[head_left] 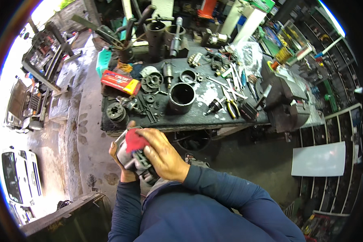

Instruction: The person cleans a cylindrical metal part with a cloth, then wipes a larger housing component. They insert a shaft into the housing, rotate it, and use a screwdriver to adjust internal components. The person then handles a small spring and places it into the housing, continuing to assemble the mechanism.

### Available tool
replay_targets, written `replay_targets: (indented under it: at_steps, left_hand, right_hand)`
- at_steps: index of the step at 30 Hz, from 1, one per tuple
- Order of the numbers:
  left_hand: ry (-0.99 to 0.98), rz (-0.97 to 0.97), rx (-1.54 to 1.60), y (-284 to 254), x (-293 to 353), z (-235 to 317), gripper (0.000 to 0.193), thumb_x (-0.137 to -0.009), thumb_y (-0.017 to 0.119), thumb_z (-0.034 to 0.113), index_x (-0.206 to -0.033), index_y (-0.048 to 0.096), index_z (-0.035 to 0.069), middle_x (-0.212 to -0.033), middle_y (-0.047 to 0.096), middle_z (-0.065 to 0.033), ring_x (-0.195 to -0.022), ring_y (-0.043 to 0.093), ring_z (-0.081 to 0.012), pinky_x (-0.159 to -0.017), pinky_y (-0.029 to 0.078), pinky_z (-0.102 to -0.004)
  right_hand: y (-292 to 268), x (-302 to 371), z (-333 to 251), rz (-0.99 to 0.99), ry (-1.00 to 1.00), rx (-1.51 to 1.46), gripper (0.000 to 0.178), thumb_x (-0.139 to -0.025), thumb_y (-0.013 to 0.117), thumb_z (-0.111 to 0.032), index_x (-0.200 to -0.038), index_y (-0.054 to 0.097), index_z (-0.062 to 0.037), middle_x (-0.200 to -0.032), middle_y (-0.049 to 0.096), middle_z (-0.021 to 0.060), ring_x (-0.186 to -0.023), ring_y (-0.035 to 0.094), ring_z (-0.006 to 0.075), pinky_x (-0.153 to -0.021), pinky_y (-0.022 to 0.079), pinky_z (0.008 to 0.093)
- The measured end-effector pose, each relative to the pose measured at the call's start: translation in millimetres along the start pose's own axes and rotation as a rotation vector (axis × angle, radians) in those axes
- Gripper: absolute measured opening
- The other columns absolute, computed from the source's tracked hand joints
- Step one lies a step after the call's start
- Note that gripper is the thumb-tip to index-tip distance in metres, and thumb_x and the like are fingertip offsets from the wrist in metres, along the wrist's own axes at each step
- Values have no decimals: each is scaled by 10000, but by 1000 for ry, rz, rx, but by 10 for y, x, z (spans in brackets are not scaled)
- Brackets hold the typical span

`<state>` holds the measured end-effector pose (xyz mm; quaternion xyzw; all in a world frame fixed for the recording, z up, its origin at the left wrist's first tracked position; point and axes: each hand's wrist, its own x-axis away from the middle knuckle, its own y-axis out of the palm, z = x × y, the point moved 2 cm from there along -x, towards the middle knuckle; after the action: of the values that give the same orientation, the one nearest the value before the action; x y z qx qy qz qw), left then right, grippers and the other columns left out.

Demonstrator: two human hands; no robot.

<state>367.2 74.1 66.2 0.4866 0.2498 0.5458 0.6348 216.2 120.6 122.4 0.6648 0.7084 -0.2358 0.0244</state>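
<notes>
My left hand (127,175) grips a grey metal housing (140,161) from its left side and below, thumb along the edge. In front of the bench I hold this part, tilted, close to my body. My right hand (165,155) presses a red piece of cloth or abrasive sheet (135,140) against the housing's upper side; which of the two it is, I cannot tell. The fingers of the right hand bend over the red piece, and part of it is hidden beneath them. Dark fittings show on the housing's lower end.
The dark workbench (213,115) carries a hollow cylinder (182,97), a slotted round part (116,111), a red-yellow box (120,82), pliers (232,109) and several wrenches. A vise (284,101) stands at its right end. Shelving lines the right; vehicles are at left.
</notes>
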Motion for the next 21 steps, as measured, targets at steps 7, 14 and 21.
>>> replay_targets:
  at_steps: [7,14,21]
  left_hand:
    - [62,-288,-322,198,-336,-174,1218,-810,798,619,-1708,172,84,-1284,653,-307,-1085,719,-392,-923,639,-535]
    - [-149,-361,18,456,-673,-460,1045,-939,563,719,-1716,138,164,-1358,544,-457,-1145,655,-634,-818,633,-727]
    - [-333,-443,141,850,-1197,-1192,1112,-906,679,668,-1713,152,115,-1446,461,-499,-1213,575,-705,-919,588,-727]
  right_hand:
    - [-870,-10,411,72,730,-677,405,-1103,619,-244,-1384,652,46,-1250,737,93,-1143,669,169,-1060,512,320]
    - [-2919,-718,1017,671,426,129,559,-1054,662,-352,-1439,573,43,-1288,680,225,-1172,666,281,-1006,525,396]
    - [-2816,-417,724,-286,277,-123,1243,-701,1001,-452,-1667,319,-72,-1683,380,183,-1561,366,324,-1240,375,465]
